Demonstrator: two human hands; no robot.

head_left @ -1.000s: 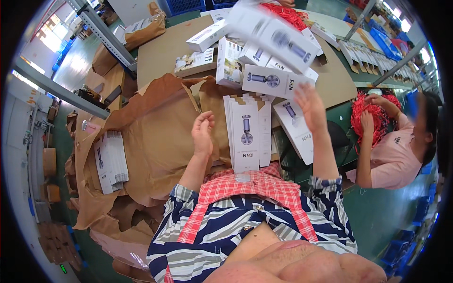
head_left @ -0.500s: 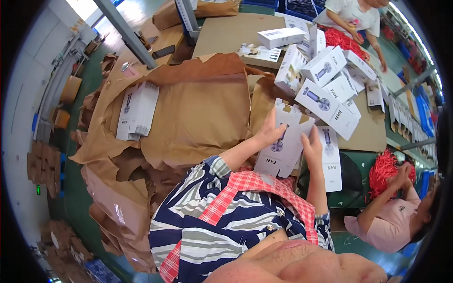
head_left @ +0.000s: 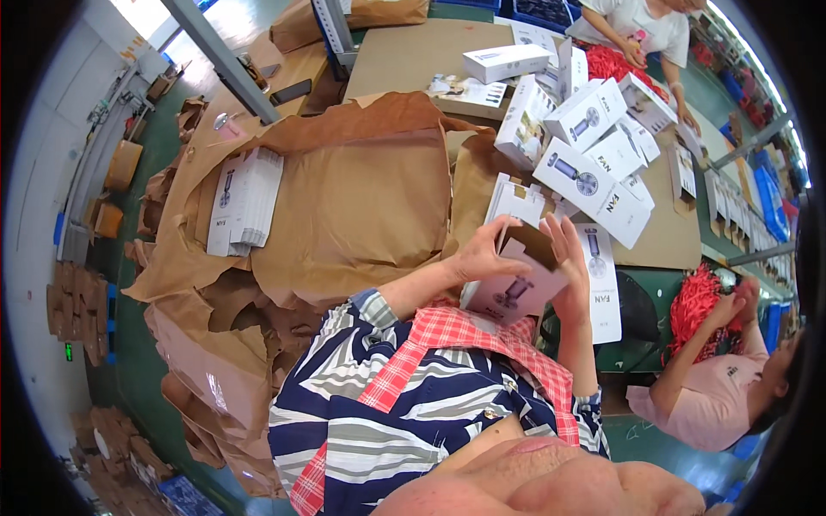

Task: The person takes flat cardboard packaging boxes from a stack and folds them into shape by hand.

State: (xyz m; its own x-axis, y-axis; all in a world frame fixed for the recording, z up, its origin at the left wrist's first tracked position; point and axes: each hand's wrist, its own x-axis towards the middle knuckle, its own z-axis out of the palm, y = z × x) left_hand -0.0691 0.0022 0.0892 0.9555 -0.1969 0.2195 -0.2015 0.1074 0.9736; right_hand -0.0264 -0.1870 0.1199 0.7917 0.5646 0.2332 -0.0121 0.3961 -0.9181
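white box: held btwn both hands, right in front of the apron (head_left: 490,335); white box (head_left: 509,294) has its printed side facing up at the wearer, dark open end at the far side
left hand: grasping, afaict. left hand (head_left: 483,252) is wrapped on the upper left edge of the box, thumb toward the front
right hand: right hand (head_left: 568,262) is laid along the right side w/ fingers fairly straight; can't tell if it's gripped or just braced
long axis: runs away from the apron & leans a bit right, afaict. open end sits btwn the two sets of fingers, so neither hand is clearly nearer, both are touching
flat boxes: flat boxes (head_left: 514,196) are stacked just past the open end, partly hidden by the hands
box pile: box pile (head_left: 589,155) is heaped farther off, ahead & to the right, boxes tilted every which way
loose box: loose box (head_left: 600,297) is lying just right of the right hand
left side: brown paper (head_left: 361,206) is spread out, w/ a second flat stack (head_left: 245,206) left on it
ppl nearby: red paper strips (head_left: 695,314) are being handled by a co-worker (head_left: 710,391) on the right
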